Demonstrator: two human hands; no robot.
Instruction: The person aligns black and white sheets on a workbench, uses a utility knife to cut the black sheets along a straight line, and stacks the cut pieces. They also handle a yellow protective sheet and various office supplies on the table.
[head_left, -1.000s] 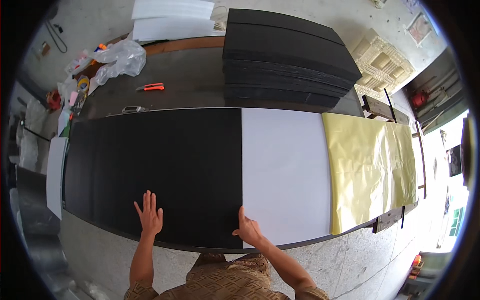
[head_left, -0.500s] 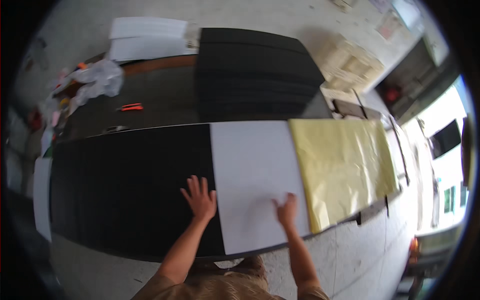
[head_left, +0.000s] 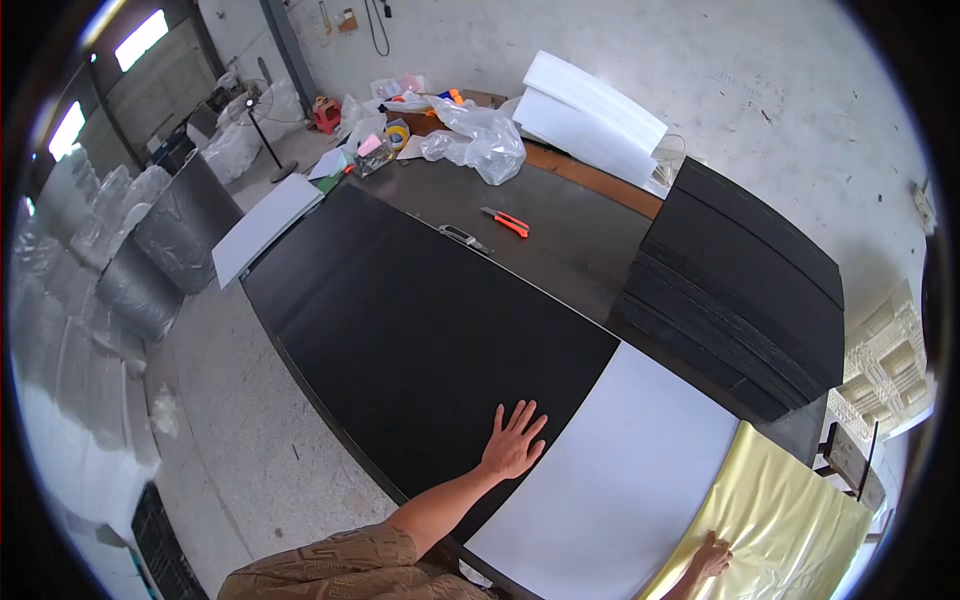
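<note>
My left hand (head_left: 514, 442) lies flat, fingers spread, on a smooth black sheet (head_left: 420, 310) close to its right edge. Beside that edge is a plain white area (head_left: 615, 470). Right of the white lies shiny, wrinkled yellow film (head_left: 790, 510). My right hand (head_left: 712, 556) is on the film, a little inside its left edge, with its fingers curled together against it. Part of its grip is hidden under the fingers.
On the dark table behind lie an orange utility knife (head_left: 510, 222) and a metal-and-black hand tool (head_left: 463, 238). A stack of black sheets (head_left: 740, 280) stands at the right. Clear plastic bags (head_left: 480, 140), white foam sheets (head_left: 590, 110) and wrapped rolls (head_left: 185, 225) are farther off.
The view has swung left, bringing more of the room into sight. My right hand has moved from the white area onto the yellow film. My left hand remains on the black sheet.
</note>
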